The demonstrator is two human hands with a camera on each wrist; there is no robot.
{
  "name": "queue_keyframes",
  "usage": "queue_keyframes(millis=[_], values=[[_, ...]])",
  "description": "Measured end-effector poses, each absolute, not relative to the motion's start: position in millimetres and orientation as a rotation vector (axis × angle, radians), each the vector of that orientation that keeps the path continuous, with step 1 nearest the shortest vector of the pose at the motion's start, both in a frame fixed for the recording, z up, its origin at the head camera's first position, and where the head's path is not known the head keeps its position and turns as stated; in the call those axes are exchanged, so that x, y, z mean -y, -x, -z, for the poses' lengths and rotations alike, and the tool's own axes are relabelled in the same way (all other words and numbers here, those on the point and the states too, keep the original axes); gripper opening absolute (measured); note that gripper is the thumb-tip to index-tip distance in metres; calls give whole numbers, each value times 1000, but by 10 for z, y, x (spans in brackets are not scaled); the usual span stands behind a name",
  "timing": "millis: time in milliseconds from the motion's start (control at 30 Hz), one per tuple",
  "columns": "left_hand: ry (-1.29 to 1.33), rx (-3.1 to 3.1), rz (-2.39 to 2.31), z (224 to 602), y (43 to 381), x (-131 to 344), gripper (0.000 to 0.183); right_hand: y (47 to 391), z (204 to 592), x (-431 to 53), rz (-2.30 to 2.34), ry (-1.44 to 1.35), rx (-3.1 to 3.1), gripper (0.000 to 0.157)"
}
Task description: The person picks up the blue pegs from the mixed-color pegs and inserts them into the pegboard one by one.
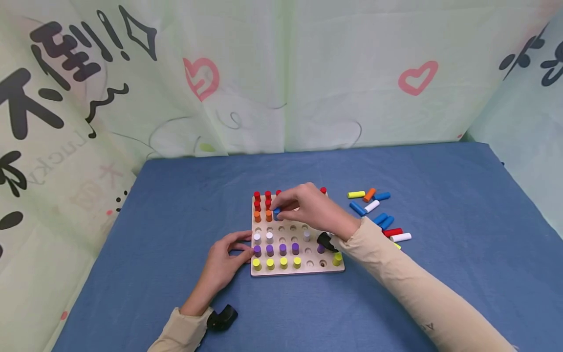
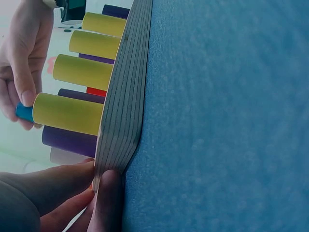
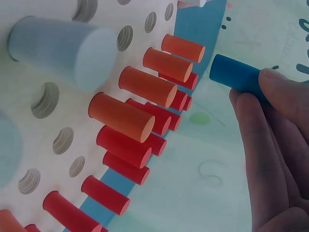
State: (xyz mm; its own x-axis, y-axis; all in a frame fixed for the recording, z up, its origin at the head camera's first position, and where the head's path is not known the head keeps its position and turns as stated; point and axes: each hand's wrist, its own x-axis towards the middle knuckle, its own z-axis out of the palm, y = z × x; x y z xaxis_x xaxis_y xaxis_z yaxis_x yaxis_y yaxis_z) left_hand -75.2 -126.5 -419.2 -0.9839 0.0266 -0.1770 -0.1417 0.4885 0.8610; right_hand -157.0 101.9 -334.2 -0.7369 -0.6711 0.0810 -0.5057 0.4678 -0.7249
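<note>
One blue peg looks smooth and cylindrical.

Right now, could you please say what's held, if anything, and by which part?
Right hand: blue peg, pinched near one end. Left hand touches wooden pegboard's edge; grip unclear.

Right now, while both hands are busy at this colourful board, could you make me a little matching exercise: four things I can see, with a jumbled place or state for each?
Things
1. Left hand
2. Right hand
3. Standing yellow pegs
4. Loose pegs

Places or states
A. Lying on the blue cloth, to the right of the board
B. Pinching a blue peg
C. In the board's bottom row, as the head view shows it
D. Touching the board's left side

Pairs: 1-D, 2-B, 3-C, 4-A
</note>
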Motion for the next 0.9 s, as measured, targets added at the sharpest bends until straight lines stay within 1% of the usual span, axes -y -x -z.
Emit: queue_keyframes(millis=[167,333,900], values=[[106,-2556,-1506,4183,745,1271,40,1611,3360,-961,1098,1049,-2489,19],[100,-2550,-1511,4184,756,1272,40,1645,3364,-912,1121,1045,-2429,20],[97,-2553,-1520,4182,746,1263,39,1642,3405,-754,1129,1091,-2380,17]])
